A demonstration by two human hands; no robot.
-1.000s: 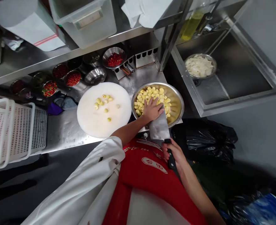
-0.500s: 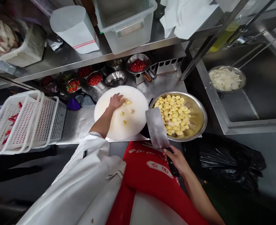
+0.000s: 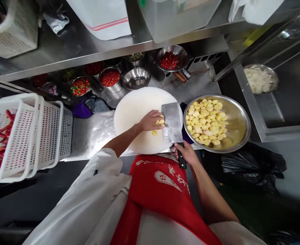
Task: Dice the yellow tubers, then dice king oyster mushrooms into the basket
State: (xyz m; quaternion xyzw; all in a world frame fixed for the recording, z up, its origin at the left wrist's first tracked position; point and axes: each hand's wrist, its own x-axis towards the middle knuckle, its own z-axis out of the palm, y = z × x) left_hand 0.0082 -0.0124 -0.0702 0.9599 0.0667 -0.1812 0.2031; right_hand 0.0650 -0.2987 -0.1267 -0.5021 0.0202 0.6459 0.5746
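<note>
Left hand: fingers curved over yellow pieces at its three o'clock, on the white board; whether it grips them cannot be told. Right hand: clamped on the handle of the cleaver, blade towards eleven o'clock, beside the pieces. Steel bowl: board's three o'clock.

On the near side of the board, the apron bears white Chinese characters and a badge, too blurred to read. Beyond the board, a tub's label is illegible.
</note>
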